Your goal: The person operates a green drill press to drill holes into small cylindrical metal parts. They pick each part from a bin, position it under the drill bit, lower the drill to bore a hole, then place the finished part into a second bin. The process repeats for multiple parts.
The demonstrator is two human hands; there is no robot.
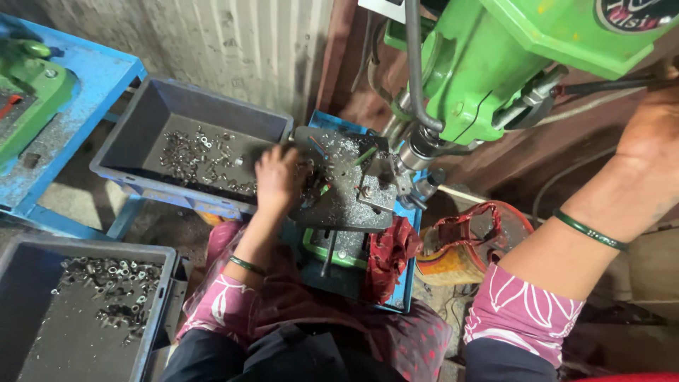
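Left hand (278,178) palm-down on drill table (353,205), fingers curled over small metal parts; grip unclear. Right hand (654,134) at 2 o'clock on feed lever (608,85), closure not discernible. Grey bin (152,120) at 10 and grey bin (28,283) at 8: loose metal nuts.

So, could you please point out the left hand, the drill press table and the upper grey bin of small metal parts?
left hand (278,178), head view, back of the hand.
drill press table (346,205), head view, bare top plate.
upper grey bin (212,102), head view, far inner wall.
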